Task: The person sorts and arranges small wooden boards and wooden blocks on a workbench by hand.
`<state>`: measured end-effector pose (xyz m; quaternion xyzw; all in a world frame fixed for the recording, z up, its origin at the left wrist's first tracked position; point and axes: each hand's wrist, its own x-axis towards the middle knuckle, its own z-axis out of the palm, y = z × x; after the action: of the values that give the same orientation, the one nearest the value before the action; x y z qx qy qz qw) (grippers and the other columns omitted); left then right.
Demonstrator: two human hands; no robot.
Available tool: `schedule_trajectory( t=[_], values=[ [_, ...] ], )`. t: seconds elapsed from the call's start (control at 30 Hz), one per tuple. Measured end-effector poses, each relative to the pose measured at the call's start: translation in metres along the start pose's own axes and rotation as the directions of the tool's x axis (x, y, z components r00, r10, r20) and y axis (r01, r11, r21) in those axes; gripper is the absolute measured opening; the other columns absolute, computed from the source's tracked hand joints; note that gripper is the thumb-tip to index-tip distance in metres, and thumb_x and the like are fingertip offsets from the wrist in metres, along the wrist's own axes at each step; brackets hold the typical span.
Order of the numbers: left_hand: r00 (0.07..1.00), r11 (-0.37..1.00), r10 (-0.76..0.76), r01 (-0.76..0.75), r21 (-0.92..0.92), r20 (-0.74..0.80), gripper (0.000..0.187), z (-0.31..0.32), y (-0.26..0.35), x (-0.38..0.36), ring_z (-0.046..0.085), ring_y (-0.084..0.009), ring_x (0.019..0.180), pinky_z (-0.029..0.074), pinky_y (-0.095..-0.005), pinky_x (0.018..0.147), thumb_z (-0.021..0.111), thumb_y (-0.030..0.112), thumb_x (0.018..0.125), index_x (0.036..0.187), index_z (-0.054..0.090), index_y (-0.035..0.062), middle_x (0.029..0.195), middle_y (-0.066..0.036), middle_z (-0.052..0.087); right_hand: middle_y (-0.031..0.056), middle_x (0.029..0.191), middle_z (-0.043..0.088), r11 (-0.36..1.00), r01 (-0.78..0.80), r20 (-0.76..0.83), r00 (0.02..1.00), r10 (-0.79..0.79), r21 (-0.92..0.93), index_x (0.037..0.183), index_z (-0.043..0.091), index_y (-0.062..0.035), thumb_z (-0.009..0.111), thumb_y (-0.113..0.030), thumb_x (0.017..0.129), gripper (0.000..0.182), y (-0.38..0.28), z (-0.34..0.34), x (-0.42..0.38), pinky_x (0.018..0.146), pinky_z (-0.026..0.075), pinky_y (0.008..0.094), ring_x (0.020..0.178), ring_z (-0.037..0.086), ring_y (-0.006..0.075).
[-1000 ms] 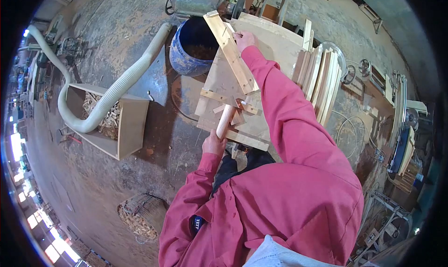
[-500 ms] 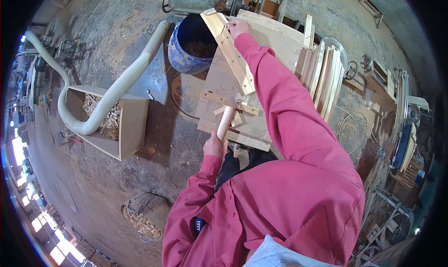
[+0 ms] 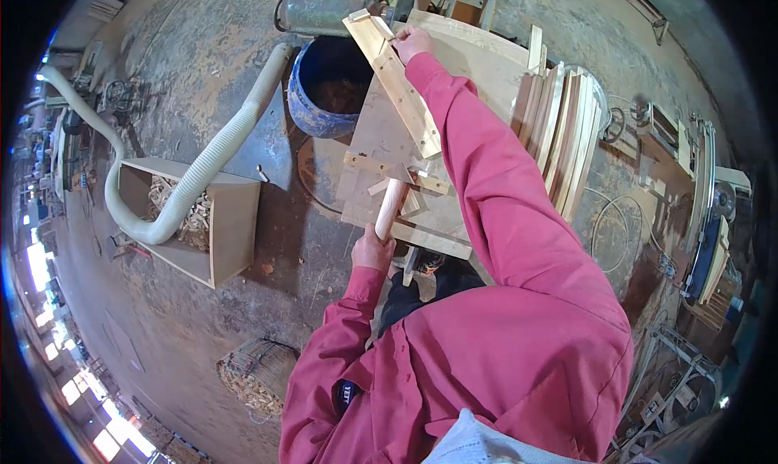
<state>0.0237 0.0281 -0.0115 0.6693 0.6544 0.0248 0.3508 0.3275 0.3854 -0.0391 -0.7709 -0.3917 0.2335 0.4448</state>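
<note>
My left hand (image 3: 372,250) is wrapped round the lower end of a round wooden handle (image 3: 391,207), whose upper end meets a small wooden jig (image 3: 411,182) near the front of the workbench (image 3: 478,144). My right arm reaches across the bench. At its far end my right hand (image 3: 412,42) is closed at the upper edge of a long wooden board (image 3: 405,91) that lies slanted over the bench's left edge. What the right fingers grip is too small to make out.
A blue bucket (image 3: 316,122) with shavings stands left of the bench. Curved wooden strips (image 3: 559,132) are stacked on the right. A pale hose (image 3: 212,148) runs into a box (image 3: 235,225) of scraps, and a wire basket (image 3: 255,375) holds more scraps.
The whole view has shifted slightly. Both hands keep nearly the same places, and the long board's upper end sits a little further left.
</note>
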Motion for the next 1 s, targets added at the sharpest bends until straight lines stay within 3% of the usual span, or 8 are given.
schedule_trajectory(
  t=[0.6, 0.67, 0.73, 0.8, 0.87, 0.93, 0.97, 1.0],
  values=[
    [1.0, 1.0, -0.017, 0.017, 0.024, 0.026, 0.035, 0.004, 0.005, 0.014, 0.067, -0.0455, 0.086, 0.054, -0.0541, 0.073, 0.074, 0.027, 0.081, 0.1, 0.054, 0.005, 0.088, -0.026, 0.069, 0.0224, 0.095, 0.072, 0.998, 0.034, 0.178, 0.983, -0.042, 0.051, 0.097, 0.074, -0.0053, 0.072, -0.03, 0.079, 0.031, 0.056, -0.035, 0.007, 0.085, 0.054, 0.0443, 0.093, 0.07, 0.0368],
    [0.999, 0.999, 0.026, -0.025, -0.023, 0.029, 0.037, 0.013, -0.008, 0.01, 0.067, -0.0444, 0.087, 0.054, -0.0535, 0.074, 0.075, 0.028, 0.08, 0.103, 0.057, 0.005, 0.09, -0.024, 0.069, 0.0235, 0.099, 0.072, 0.969, 0.149, 0.133, 0.983, -0.124, -0.197, 0.102, 0.075, -0.0055, 0.068, -0.038, 0.082, 0.038, 0.037, -0.038, -0.011, 0.088, 0.053, 0.0471, 0.096, 0.069, 0.0387],
    [0.996, 0.998, -0.049, 0.047, 0.039, 0.068, 0.04, 0.009, -0.01, 0.003, 0.067, -0.0431, 0.089, 0.054, -0.0531, 0.076, 0.076, 0.03, 0.08, 0.107, 0.06, 0.0055, 0.091, -0.022, 0.07, 0.0128, 0.103, 0.075, 0.958, 0.055, 0.221, 0.975, 0.009, -0.281, 0.107, 0.075, -0.0077, 0.068, -0.035, 0.088, 0.034, 0.045, -0.017, -0.007, 0.087, 0.054, 0.0428, 0.093, 0.071, 0.0261],
    [0.996, 0.999, -0.048, 0.049, -0.015, 0.07, 0.046, 0.004, -0.013, -0.005, 0.067, -0.0444, 0.089, 0.055, -0.0515, 0.075, 0.079, 0.031, 0.077, 0.11, 0.061, 0.0044, 0.092, -0.023, 0.07, 0.0165, 0.102, 0.075, 0.974, 0.072, 0.404, 0.902, -0.156, 0.215, 0.106, 0.075, -0.0036, 0.069, -0.037, 0.089, 0.038, 0.116, 0.019, 0.023, 0.082, 0.055, 0.0396, 0.091, 0.071, 0.0253],
    [0.998, 0.997, -0.04, 0.043, -0.064, 0.05, 0.042, 0.002, -0.016, -0.011, 0.067, -0.0446, 0.089, 0.054, -0.0527, 0.075, 0.078, 0.03, 0.077, 0.107, 0.059, 0.0063, 0.091, -0.023, 0.069, 0.0185, 0.1, 0.073, 0.979, 0.079, 0.196, 0.98, -0.041, -0.189, 0.109, 0.071, 0.0038, 0.068, -0.041, 0.089, 0.049, 0.052, -0.013, -0.026, 0.082, 0.053, 0.0413, 0.089, 0.068, 0.0303],
    [0.999, 0.997, -0.007, 0.01, -0.08, 0.031, 0.036, -0.008, -0.009, -0.019, 0.067, -0.0442, 0.088, 0.054, -0.053, 0.075, 0.073, 0.027, 0.081, 0.104, 0.056, 0.0059, 0.091, -0.023, 0.069, 0.0163, 0.103, 0.074, 0.997, 0.081, -0.03, 0.996, -0.08, 0.013, 0.112, 0.07, 0.0035, 0.064, -0.037, 0.093, 0.045, 0.069, -0.03, -0.046, 0.087, 0.053, 0.0413, 0.097, 0.07, 0.0285],
    [0.997, 0.996, -0.041, 0.045, -0.075, 0.06, 0.035, -0.011, -0.006, -0.015, 0.067, -0.0442, 0.087, 0.054, -0.0535, 0.074, 0.071, 0.027, 0.081, 0.104, 0.055, 0.0057, 0.089, -0.023, 0.069, 0.024, 0.124, 0.066, 0.745, -0.388, 0.182, 0.92, 0.347, 0.543, 0.133, 0.058, 0.0034, 0.055, -0.034, 0.098, 0.051, 0.107, -0.037, -0.03, 0.1, 0.047, 0.0455, 0.117, 0.062, 0.0336],
    [0.993, 0.994, -0.077, 0.083, -0.071, 0.091, 0.034, -0.012, -0.005, -0.016, 0.067, -0.0442, 0.086, 0.054, -0.054, 0.074, 0.07, 0.028, 0.082, 0.103, 0.055, 0.0055, 0.088, -0.023, 0.069, 0.0286, 0.148, 0.045, 0.375, -0.384, 0.31, 0.919, 0.244, 0.843, 0.147, 0.043, 0.0026, 0.047, -0.03, 0.1, 0.057, 0.143, -0.064, -0.031, 0.114, 0.034, 0.05, 0.138, 0.043, 0.0366]
  ],
)
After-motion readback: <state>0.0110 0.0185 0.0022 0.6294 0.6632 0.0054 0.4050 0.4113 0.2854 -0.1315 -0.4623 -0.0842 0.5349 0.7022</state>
